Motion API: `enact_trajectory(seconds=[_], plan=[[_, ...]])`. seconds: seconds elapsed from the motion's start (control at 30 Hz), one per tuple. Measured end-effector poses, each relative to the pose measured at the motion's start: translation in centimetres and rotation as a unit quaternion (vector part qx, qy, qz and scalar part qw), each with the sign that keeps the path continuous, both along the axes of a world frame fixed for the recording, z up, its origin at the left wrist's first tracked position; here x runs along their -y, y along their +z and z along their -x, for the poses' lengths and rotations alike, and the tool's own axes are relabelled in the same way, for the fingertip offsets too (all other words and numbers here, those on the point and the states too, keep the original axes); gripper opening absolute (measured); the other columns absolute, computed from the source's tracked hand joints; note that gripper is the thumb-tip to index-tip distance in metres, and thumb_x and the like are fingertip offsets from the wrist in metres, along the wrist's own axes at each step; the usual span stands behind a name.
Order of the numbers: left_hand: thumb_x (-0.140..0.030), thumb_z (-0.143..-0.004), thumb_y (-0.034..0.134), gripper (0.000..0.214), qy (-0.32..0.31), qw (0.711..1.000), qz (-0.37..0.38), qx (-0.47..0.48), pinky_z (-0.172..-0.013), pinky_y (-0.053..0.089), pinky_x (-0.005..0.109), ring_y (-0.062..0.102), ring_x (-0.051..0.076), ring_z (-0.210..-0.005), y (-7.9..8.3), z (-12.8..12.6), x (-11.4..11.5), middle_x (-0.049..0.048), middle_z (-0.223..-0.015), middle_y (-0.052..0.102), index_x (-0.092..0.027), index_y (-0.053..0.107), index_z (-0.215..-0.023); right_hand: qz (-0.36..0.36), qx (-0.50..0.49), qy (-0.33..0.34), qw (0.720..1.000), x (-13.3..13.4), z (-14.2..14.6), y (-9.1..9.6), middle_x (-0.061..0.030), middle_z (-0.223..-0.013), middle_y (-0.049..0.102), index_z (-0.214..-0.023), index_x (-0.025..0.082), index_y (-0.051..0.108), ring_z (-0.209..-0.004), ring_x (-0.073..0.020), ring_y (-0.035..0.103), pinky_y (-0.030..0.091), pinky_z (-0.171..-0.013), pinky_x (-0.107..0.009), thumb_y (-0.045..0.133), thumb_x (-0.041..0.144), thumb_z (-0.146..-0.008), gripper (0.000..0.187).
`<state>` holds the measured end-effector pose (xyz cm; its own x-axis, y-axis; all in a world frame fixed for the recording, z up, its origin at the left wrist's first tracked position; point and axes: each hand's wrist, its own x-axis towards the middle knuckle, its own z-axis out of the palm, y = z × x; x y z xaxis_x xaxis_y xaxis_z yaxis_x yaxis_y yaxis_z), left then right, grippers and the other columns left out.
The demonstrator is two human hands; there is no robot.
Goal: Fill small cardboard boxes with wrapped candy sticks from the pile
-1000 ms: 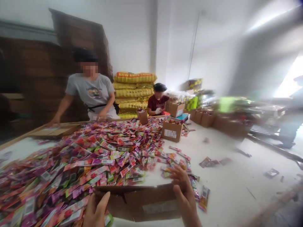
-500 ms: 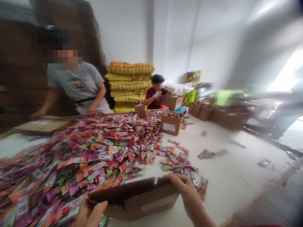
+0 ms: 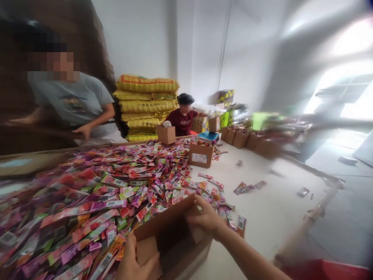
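Note:
I hold a brown cardboard box (image 3: 171, 233) at the near edge of the white table (image 3: 271, 214). My left hand (image 3: 134, 262) grips its near flap at the bottom of the view. My right hand (image 3: 205, 217) holds the far flap, which stands up. The box is tilted, with its opening turned towards the heap. A wide heap of pink, purple and green sachets (image 3: 96, 194) covers the table's left half and reaches the box.
Across the table stands a person in a grey shirt (image 3: 72, 105); a person in a dark red shirt (image 3: 183, 118) sits farther back. Small cartons (image 3: 200, 155) stand on the far table. Yellow sacks (image 3: 145, 107) are stacked by the wall. Loose sachets (image 3: 247, 187) lie to the right.
The box has turned and tilted up, its far flap raised by my right hand. My left hand has closed on the near flap. The view has swung to the right.

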<state>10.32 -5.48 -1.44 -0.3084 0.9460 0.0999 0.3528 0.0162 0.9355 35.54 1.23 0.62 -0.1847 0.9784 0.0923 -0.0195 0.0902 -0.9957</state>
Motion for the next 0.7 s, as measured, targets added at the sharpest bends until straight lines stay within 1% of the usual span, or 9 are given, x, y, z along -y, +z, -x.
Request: enact_trajectory(seconds=[0.1,0.13,0.2,0.27,0.37,0.43,0.53,0.6,0.7], plan=[[-0.050,-0.065,0.072,0.067,-0.022,0.994,0.019,0.105,-0.091,0.058,0.041,0.068,0.034,-0.111,-0.4,-0.1,-0.1,0.0107,-0.120,0.071,-0.023,0.054,-0.124,-0.089,-0.018,0.048,0.995,2.2,-2.0,2.3,-0.0093,-0.144,0.058,-0.140,0.029,0.059,-0.134,-0.0302,0.053,0.040,-0.113,-0.046,0.060,0.074,-0.083,0.074],[-0.049,-0.068,0.072,0.064,-0.023,0.990,0.029,0.134,-0.087,0.058,0.039,0.069,0.033,-0.110,-0.5,-0.2,0.1,0.0093,-0.120,0.071,-0.025,0.055,-0.124,-0.105,0.022,0.100,0.989,3.2,-3.0,3.4,-0.0100,-0.149,0.054,-0.144,0.029,0.056,-0.142,-0.0319,0.045,0.033,-0.119,-0.049,0.054,0.084,-0.080,0.085],[-0.049,-0.071,0.071,0.054,-0.013,0.989,0.021,0.148,-0.089,0.058,0.039,0.068,0.032,-0.111,-0.6,-0.3,0.5,0.0075,-0.123,0.071,-0.027,0.061,-0.120,-0.132,0.145,0.169,0.966,5.0,-4.8,5.2,-0.0099,-0.157,0.045,-0.149,0.031,0.049,-0.149,-0.0351,0.033,0.024,-0.123,-0.052,0.061,0.088,-0.067,0.100],[-0.048,-0.072,0.070,0.042,-0.007,0.994,-0.030,0.104,-0.106,0.051,0.045,0.063,0.033,-0.122,-0.7,-0.1,0.8,0.0069,-0.128,0.070,-0.027,0.070,-0.108,-0.144,0.239,0.158,0.947,6.2,-5.5,5.9,-0.0081,-0.155,0.046,-0.145,0.036,0.054,-0.146,-0.0355,0.037,0.028,-0.122,-0.051,0.081,0.073,-0.061,0.096],[-0.047,-0.071,0.071,0.035,-0.070,0.995,-0.057,0.034,-0.120,0.036,0.054,0.055,0.037,-0.134,-0.6,1.9,1.0,0.0085,-0.135,0.068,-0.027,0.078,-0.099,-0.140,0.252,0.067,0.955,6.4,-4.4,5.1,-0.0058,-0.128,0.065,-0.113,0.032,0.076,-0.125,-0.0289,0.057,0.046,-0.107,-0.042,0.088,0.048,-0.069,0.049],[-0.050,-0.076,0.067,0.042,-0.172,0.985,0.003,0.001,-0.121,0.034,0.056,0.050,0.037,-0.139,-0.2,4.0,1.2,0.0073,-0.143,0.062,-0.031,0.077,-0.112,-0.134,0.262,0.004,0.956,5.8,-3.0,4.1,-0.0036,-0.103,0.069,-0.091,0.027,0.079,-0.104,-0.0243,0.062,0.051,-0.092,-0.037,0.089,0.033,-0.070,0.025],[-0.054,-0.086,0.056,0.048,-0.276,0.954,0.070,-0.095,-0.124,0.029,0.055,0.040,0.031,-0.147,1.3,5.9,1.5,0.0001,-0.154,0.052,-0.042,0.064,-0.132,-0.135,0.303,-0.048,0.942,5.2,-1.6,3.1,-0.0010,-0.092,0.065,-0.073,0.024,0.075,-0.096,-0.0224,0.057,0.049,-0.085,-0.036,0.090,0.015,-0.063,0.020],[-0.054,-0.087,0.056,0.041,-0.273,0.942,0.038,-0.191,-0.126,0.024,0.054,0.036,0.029,-0.150,2.8,4.9,1.7,-0.0033,-0.156,0.049,-0.044,0.068,-0.126,-0.156,0.324,-0.040,0.932,5.4,-1.3,3.1,-0.0009,-0.096,0.065,-0.067,0.023,0.073,-0.100,-0.0230,0.054,0.047,-0.088,-0.038,0.087,0.010,-0.064,0.020],[-0.040,-0.086,0.061,0.020,-0.282,0.908,-0.018,-0.311,-0.123,0.029,0.056,0.045,0.032,-0.142,5.0,0.5,2.0,0.0028,-0.148,0.057,-0.032,0.074,-0.100,-0.207,0.369,-0.022,0.906,6.4,-1.0,3.0,-0.0025,-0.098,0.066,-0.067,0.023,0.070,-0.100,-0.0234,0.054,0.048,-0.087,-0.039,0.078,0.011,-0.075,0.017]])
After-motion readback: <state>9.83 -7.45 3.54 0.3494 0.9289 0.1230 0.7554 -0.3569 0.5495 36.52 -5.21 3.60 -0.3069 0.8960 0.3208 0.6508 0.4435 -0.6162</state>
